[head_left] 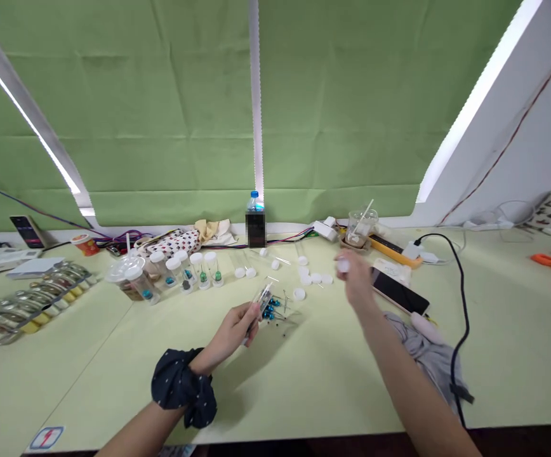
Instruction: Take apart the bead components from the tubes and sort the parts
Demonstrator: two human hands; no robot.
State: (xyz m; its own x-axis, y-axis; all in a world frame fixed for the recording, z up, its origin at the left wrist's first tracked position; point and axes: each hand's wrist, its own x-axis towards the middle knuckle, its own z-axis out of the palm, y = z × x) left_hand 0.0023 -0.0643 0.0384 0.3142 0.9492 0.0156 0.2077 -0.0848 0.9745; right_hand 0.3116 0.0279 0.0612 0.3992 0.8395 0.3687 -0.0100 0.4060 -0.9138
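Observation:
My left hand (238, 325) is wrapped round a clear tube (265, 294), tilted with its upper end away from me. Something dark shows inside the tube, too small to name. My right hand (358, 279), slightly blurred, is raised over the table and pinches a white cap (343, 265). Shiny blue pieces (272, 311) with thin metal pins lie in a small pile just right of the left hand. Between the hands, several loose white caps (316, 278) are scattered, one of them (299, 294) lying nearer the pile.
White-capped tubes (203, 274) with small coloured contents stand at left centre, before a dotted cloth (175, 242). Farther left is a rack of bottles (32, 301). A water bottle (255, 222) stands at the back. On the right lie a phone (399, 291), grey cloth (423, 349) and black cable (463, 311).

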